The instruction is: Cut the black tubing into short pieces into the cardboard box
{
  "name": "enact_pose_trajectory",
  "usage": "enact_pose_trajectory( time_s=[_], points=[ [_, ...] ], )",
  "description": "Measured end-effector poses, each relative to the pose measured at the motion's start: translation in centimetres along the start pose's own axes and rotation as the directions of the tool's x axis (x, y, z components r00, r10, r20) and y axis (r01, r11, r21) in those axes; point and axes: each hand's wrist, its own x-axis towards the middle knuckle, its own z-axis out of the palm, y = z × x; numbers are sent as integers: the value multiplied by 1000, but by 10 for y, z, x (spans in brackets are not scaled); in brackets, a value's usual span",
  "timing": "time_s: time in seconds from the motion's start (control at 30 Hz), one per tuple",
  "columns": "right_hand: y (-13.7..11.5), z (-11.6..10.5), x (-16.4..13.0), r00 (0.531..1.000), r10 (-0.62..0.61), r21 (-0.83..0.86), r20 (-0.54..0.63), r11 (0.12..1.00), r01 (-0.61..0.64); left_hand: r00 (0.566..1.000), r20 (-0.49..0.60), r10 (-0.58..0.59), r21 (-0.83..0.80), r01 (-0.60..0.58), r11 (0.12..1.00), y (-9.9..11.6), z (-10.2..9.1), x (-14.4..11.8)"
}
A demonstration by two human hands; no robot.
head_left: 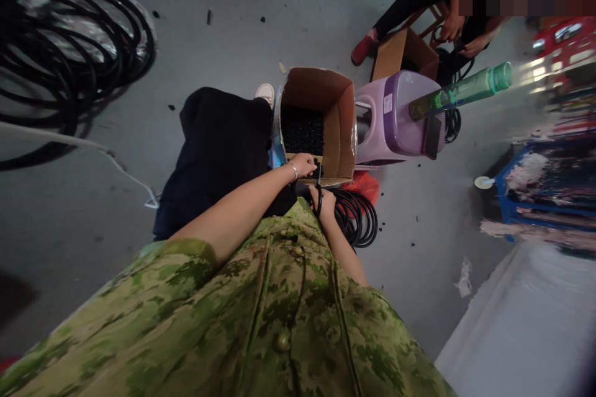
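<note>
My left hand (303, 165), a bracelet at its wrist, is closed in a pinch over the near edge of an open cardboard box (339, 136). What its fingers grip is too small to make out. Right beside it, my right hand (326, 201) is wrapped round the dark handles of a pair of scissors (319, 193), their blades pointing up toward the left fingertips. Many small black pieces (302, 130) fill the bottom of the box. A coil of black tubing (365, 217) lies beside my right forearm.
A purple plastic stool (393, 115) with a green bottle (475, 90) on it stands right of the box. Another person's hands (451, 28) work beyond, over a second box (391, 56). A large black coil (79, 56) lies left; a blue rack (505, 198) stands right.
</note>
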Motion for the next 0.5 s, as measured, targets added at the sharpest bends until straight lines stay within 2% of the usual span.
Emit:
enact_pose_trajectory(
  time_s=[0.3,0.5],
  points=[
    [-1,1,-2,1000,10,-27,-17,1000,-11,1000,-1,-21,16,21,1000,0,0,1],
    [4,5,-2,999,-48,-100,-24,994,46,992,62,-106,44,104,994,2,-2,-3]
  ],
)
